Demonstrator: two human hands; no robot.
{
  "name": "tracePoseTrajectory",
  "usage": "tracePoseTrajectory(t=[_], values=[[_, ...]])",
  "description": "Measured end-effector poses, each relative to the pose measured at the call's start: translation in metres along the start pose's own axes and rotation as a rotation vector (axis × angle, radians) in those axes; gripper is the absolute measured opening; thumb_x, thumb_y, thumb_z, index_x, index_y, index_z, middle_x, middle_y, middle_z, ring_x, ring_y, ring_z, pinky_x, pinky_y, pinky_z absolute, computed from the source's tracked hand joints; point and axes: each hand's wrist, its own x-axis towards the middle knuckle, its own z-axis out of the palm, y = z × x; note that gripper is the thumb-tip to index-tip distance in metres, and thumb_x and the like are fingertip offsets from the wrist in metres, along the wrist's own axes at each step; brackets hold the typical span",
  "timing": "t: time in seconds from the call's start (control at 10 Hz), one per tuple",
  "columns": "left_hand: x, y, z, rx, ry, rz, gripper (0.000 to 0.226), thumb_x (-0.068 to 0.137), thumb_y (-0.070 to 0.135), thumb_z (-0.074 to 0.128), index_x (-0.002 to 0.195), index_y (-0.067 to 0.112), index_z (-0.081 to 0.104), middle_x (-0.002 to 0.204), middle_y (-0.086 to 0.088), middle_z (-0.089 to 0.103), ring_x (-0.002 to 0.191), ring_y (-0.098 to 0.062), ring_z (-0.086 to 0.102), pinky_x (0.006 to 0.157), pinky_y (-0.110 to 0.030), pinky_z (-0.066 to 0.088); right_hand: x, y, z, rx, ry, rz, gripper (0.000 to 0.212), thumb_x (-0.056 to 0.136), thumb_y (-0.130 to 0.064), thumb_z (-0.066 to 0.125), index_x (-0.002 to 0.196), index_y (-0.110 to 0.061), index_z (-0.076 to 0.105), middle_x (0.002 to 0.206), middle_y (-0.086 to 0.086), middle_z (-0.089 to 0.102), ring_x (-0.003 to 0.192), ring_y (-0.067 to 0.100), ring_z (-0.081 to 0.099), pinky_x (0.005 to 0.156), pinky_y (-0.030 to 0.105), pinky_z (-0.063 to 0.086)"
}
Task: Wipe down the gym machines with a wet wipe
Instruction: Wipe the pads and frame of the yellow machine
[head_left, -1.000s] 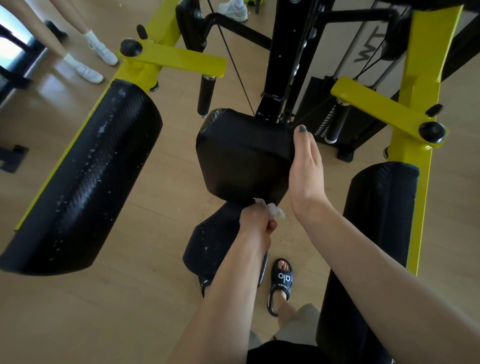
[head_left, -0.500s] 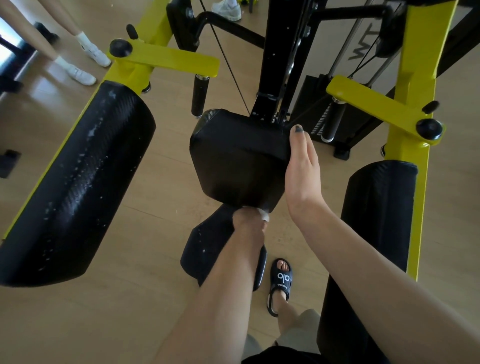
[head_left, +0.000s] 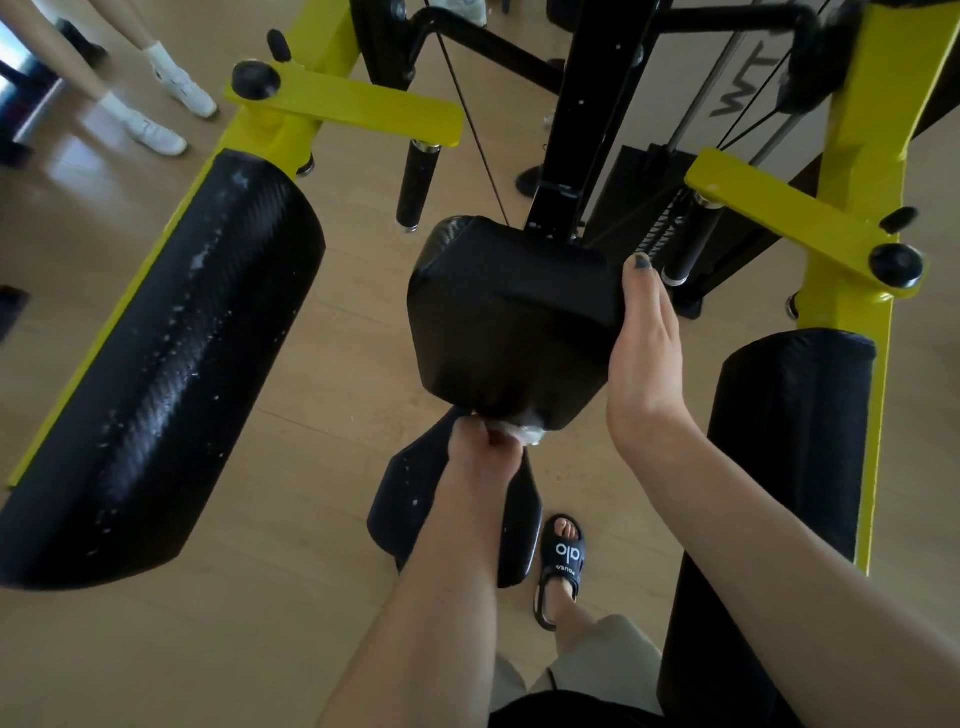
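Progress appears partial: wet specks show on the left arm pad (head_left: 171, 364) at nine o'clock and the seat (head_left: 410, 499), suggesting wiping; the right arm pad (head_left: 789, 431) at three o'clock shows none. The left hand (head_left: 480, 449) clenches a crumpled white wet wipe (head_left: 527, 432) against the lower edge of the centre pad (head_left: 511, 322). The right hand (head_left: 644, 358), fingers straight, braces that pad's side.

Both forearms are bare, with no sleeves in view; the right hand (head_left: 644, 358) has a dark grey painted thumbnail, while the left hand (head_left: 483, 452) shows no rings. Below, the person wears light khaki shorts (head_left: 597, 660) and a black slingback sandal (head_left: 561, 566) printed with white "alo" lettering; its open front leaves the toes showing.
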Motion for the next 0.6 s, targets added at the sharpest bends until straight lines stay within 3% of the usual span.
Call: tracePoseTrajectory(t=[0.1,0.2,0.3,0.4,0.5,0.6], values=[[0.013,0.02,-0.019,0.23,0.064,0.156,0.041,0.093,0.006,0.064,0.132,-0.007,0.06,0.136,-0.021,0.061,0.127,-0.03,0.058,0.091,-0.02,0.049,-0.004,-0.004,0.006,0.013,0.036,0.018,0.058,0.091,-0.064,0.041,0.136,-0.031,0.06,0.138,-0.008,0.061,0.134,0.012,0.051,0.119,0.046,0.034],[0.024,0.034,-0.024,0.356,0.135,0.262,0.042,0.091,-0.001,0.068,0.131,-0.005,0.06,0.134,-0.019,0.062,0.125,-0.031,0.057,0.099,-0.022,0.039,-0.004,-0.003,0.008,0.036,0.051,0.007,0.042,0.091,-0.061,0.041,0.117,-0.039,0.066,0.128,-0.01,0.066,0.128,0.01,0.055,0.118,0.046,0.036],[0.019,0.04,-0.027,0.445,0.222,0.337,0.039,0.097,0.002,0.06,0.135,-0.004,0.055,0.133,-0.02,0.06,0.126,-0.033,0.056,0.102,-0.029,0.041,-0.004,-0.003,0.009,0.045,0.055,0.0,0.042,0.091,-0.062,0.042,0.116,-0.04,0.066,0.128,-0.01,0.066,0.128,0.011,0.055,0.118,0.047,0.036],[0.004,0.029,-0.033,0.596,0.181,0.363,0.032,0.099,0.012,0.058,0.128,-0.002,0.059,0.125,-0.019,0.064,0.118,-0.033,0.06,0.086,-0.029,0.046,-0.004,-0.004,0.01,0.046,0.066,-0.003,0.035,0.091,-0.061,0.043,0.11,-0.048,0.068,0.126,-0.011,0.067,0.128,0.012,0.056,0.118,0.047,0.036],[-0.002,0.018,-0.025,0.277,0.02,0.103,0.038,0.104,0.007,0.045,0.14,-0.004,0.05,0.141,-0.019,0.057,0.124,-0.03,0.06,0.065,-0.022,0.054,-0.005,-0.003,0.009,0.027,0.075,-0.03,0.031,0.096,-0.055,0.041,0.079,-0.05,0.067,0.107,-0.006,0.069,0.115,0.016,0.061,0.113,0.049,0.041],[0.001,0.009,-0.018,0.219,-0.064,0.101,0.044,0.102,-0.003,0.039,0.146,-0.004,0.043,0.125,-0.01,0.061,0.088,-0.015,0.062,0.06,-0.02,0.056,-0.005,-0.002,0.008,0.029,0.06,-0.041,0.03,0.095,-0.058,0.041,0.086,-0.046,0.067,0.108,-0.008,0.069,0.115,0.015,0.061,0.113,0.049,0.041]])
